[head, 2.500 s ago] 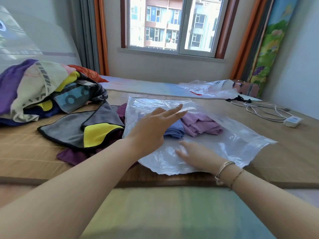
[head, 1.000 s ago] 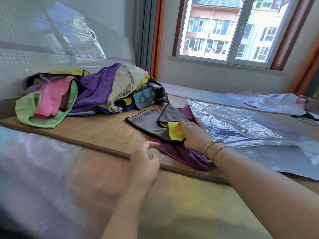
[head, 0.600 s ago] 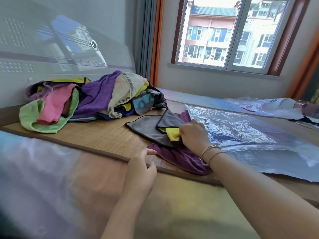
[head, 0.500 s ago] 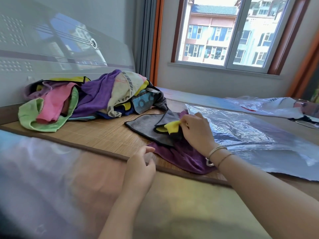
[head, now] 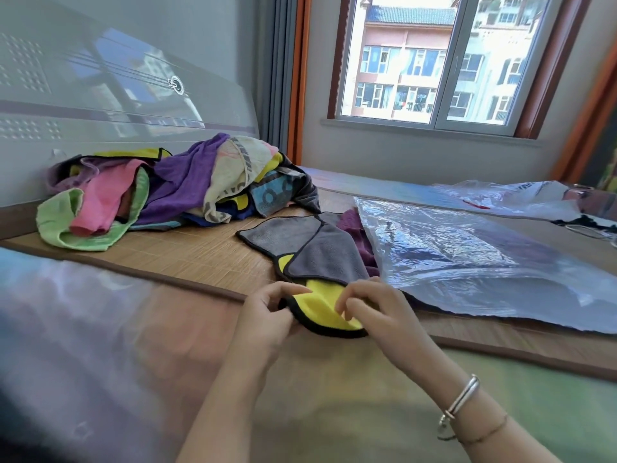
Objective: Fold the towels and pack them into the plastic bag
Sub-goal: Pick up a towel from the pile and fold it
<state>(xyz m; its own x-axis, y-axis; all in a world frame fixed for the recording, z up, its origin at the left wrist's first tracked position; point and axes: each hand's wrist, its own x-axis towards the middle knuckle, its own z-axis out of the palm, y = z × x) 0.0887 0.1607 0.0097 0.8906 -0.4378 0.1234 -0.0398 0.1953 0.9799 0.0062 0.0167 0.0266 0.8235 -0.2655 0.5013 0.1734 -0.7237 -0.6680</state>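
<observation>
Head view shows both hands at the near corner of the grey towel (head: pixel 317 252), which is yellow on its other side and has a black edge. The left hand (head: pixel 267 322) has its fingers curled, and thumb and fingertips pinch the black edge at the left of the yellow flap. The right hand (head: pixel 377 312) also has bent fingers; they pinch the same flap from the right side, with the fingertips on the yellow face. The corner is lifted a little between the two hands and hangs over the brown border of the mat (head: pixel 187 255). The rest of the towel lies flat on the mat and reaches away from the hands, with one part folded over so the grey side is up.

On the right wrist there is a silver bangle (head: pixel 462 401) and a thin chain beside it.

Under the grey towel lies a purple towel (head: pixel 357 235), partly covered also by the bag (head: pixel 467 255). The bag is clear plastic and lies flat on the mat, just right of the hands. What is inside it I cannot tell because of the reflections.

Farther left, against the headboard (head: pixel 100 95), stands the pile (head: pixel 173 192) of unfolded towels in green, pink, purple, cream and blue. Behind the bag lies a second plastic bag (head: pixel 521 198). A window (head: pixel 430 58) is in the far wall.
</observation>
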